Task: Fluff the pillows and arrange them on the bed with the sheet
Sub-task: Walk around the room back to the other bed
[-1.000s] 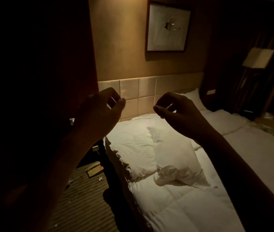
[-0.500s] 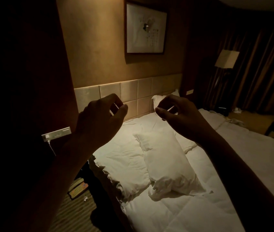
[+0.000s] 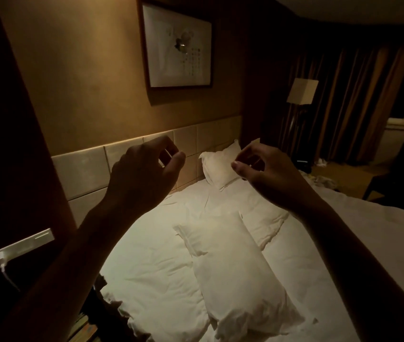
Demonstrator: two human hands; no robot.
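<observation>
A long white pillow [image 3: 235, 275] lies lengthwise on the white bed [image 3: 369, 243], over a wider white pillow [image 3: 156, 265] at the bed's left edge. Another flat pillow [image 3: 262, 225] lies behind it, and a further one [image 3: 218, 166] leans on the padded headboard [image 3: 82, 169]. My left hand [image 3: 144, 174] and my right hand [image 3: 267, 171] hover above the bed, apart from the pillows. Both have curled fingers and hold nothing.
A framed picture [image 3: 178, 45] hangs over the headboard. A floor lamp [image 3: 302, 91] and dark curtains [image 3: 359, 102] stand at the far right. A white socket strip [image 3: 20, 245] with a plugged cable is on the dark left panel. Small items lie on the floor at bottom left.
The view has swung right and nearer to the bed. Both hands stay raised with curled fingers, now a little wider apart. The pillows have not moved.
</observation>
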